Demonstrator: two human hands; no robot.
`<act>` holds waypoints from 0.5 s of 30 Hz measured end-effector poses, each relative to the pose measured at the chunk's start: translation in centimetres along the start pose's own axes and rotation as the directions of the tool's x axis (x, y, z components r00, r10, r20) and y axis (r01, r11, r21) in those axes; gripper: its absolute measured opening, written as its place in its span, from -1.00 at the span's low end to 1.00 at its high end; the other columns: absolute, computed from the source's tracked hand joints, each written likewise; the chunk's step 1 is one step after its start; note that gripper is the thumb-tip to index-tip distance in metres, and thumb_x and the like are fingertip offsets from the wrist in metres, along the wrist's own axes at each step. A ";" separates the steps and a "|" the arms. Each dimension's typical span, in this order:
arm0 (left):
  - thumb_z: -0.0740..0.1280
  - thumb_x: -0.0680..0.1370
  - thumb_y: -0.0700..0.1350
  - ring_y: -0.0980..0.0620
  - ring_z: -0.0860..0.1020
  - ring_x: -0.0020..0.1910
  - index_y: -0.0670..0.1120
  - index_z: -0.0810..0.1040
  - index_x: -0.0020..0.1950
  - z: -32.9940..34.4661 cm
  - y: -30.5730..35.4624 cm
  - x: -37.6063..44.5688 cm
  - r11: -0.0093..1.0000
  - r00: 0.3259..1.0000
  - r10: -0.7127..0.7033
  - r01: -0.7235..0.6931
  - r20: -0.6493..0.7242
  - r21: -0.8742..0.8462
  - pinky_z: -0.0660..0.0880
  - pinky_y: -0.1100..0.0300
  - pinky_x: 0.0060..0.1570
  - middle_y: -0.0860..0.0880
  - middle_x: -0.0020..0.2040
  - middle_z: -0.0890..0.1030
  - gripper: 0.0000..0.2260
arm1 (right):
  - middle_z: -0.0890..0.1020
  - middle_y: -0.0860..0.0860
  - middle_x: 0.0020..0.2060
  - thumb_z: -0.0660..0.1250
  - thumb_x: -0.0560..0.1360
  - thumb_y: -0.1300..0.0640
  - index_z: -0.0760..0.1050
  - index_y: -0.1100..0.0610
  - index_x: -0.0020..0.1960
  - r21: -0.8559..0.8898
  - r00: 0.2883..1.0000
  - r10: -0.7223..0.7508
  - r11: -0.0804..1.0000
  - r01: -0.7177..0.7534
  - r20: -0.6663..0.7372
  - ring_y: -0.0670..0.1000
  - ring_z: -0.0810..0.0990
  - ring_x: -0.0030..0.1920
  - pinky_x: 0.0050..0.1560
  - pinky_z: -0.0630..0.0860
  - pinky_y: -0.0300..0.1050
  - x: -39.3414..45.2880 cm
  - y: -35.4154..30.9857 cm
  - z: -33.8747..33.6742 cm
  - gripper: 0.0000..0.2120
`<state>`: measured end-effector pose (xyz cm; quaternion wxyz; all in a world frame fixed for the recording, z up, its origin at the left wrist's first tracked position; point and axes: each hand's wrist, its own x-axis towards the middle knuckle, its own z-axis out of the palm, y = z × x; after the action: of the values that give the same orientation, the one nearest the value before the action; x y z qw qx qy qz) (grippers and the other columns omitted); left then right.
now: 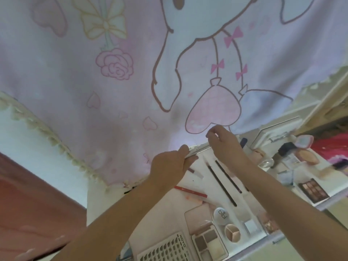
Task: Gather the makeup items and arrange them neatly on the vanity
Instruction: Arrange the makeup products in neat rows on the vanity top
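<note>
Both your arms are stretched out over the white vanity (190, 206), hands meeting at its far edge right by the pink cartoon curtain (113, 81). Your left hand (169, 166) is curled around one end of a thin white stick-like item (194, 150), thumb on top, fingers wrapped under it. Your right hand (224, 144) is bent at the wrist, fingertips bunched together pinching down at the other end of that same white item, so it's held between the two hands just above the back edge.

On the vanity under your forearms, two dark slim pencils (222, 183) lie side by side, running toward the near edge. A red pencil (190, 191) lies crosswise, close to the left edge. Near the front edge there's a grey-and-cream eyeshadow palette (209, 243), a round white jar (223, 215) just behind it, and a perforated white sheet (165, 249) at the near left corner. A brown eyeshadow palette (313, 190) lies off to the right, well apart from your hands.
</note>
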<state>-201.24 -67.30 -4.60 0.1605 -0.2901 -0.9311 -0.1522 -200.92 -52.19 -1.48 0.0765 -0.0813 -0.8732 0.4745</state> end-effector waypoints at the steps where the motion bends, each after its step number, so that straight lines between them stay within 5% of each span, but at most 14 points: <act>1: 0.09 0.56 0.11 -0.05 0.41 -0.59 -0.17 0.46 -0.20 -0.9 0.2 0.3 1.000 1.000 0.021 -0.021 0.021 0.008 0.28 0.29 -0.55 -0.03 -0.54 0.46 -0.62 | 0.32 -0.07 -0.51 0.07 0.53 0.26 0.34 0.05 -0.26 0.043 0.999 -0.029 0.999 0.030 -0.038 -0.16 0.35 -0.59 -0.53 0.28 -0.47 -0.3 -0.4 -0.3 -0.77; 5: 0.06 0.60 0.04 0.06 0.26 -0.46 -0.06 0.21 -0.32 -2.1 -0.2 1.1 0.949 0.972 0.023 0.053 0.236 -0.312 0.22 0.29 -0.43 0.05 -0.47 0.24 -0.68 | 0.25 -0.09 -0.58 0.04 0.51 0.36 0.31 0.05 -0.21 0.076 0.969 -0.211 0.972 0.221 -0.128 -0.18 0.32 -0.64 -0.62 0.19 -0.42 -1.4 -1.9 -1.1 -0.75; 8: 0.11 0.59 -0.03 0.15 0.18 -0.48 -0.02 0.14 -0.40 -3.1 -0.3 0.5 0.833 0.966 0.004 0.139 0.258 -0.535 0.26 0.37 -0.40 0.07 -0.46 0.18 -0.64 | 0.22 -0.13 -0.61 0.06 0.53 0.33 0.27 -0.06 -0.21 0.087 0.924 -0.378 0.920 0.381 -0.054 -0.16 0.29 -0.63 -0.58 0.18 -0.44 -1.9 -2.6 -1.5 -0.69; 10: 0.13 0.58 -0.01 0.15 0.22 -0.45 -0.03 0.21 -0.38 -3.5 -1.2 0.3 0.866 0.966 0.001 0.128 0.259 -0.484 0.27 0.38 -0.37 0.08 -0.43 0.21 -0.66 | 0.30 -0.12 -0.57 0.10 0.56 0.24 0.26 -0.06 -0.22 0.061 0.918 -0.388 0.921 0.384 0.078 -0.17 0.32 -0.60 -0.55 0.23 -0.44 -1.6 -2.9 -1.6 -0.74; 15: 0.08 0.59 0.04 0.08 0.34 -0.17 -0.09 0.46 0.07 -4.4 -2.6 0.2 0.997 0.997 -0.022 0.028 0.077 -0.075 0.18 0.32 -0.27 0.12 -0.21 0.31 -0.72 | 0.28 -0.10 -0.74 0.08 0.58 0.04 0.36 0.16 -0.32 0.152 0.951 -0.042 0.988 -0.005 0.307 -0.16 0.20 -0.73 -0.67 0.16 -0.38 -0.1 -3.1 -1.0 -0.65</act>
<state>-201.95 -70.91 -1.03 0.1120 -0.2898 -0.9337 -0.1782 -200.85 -53.05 1.63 -0.0507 0.0082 -0.8366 0.5454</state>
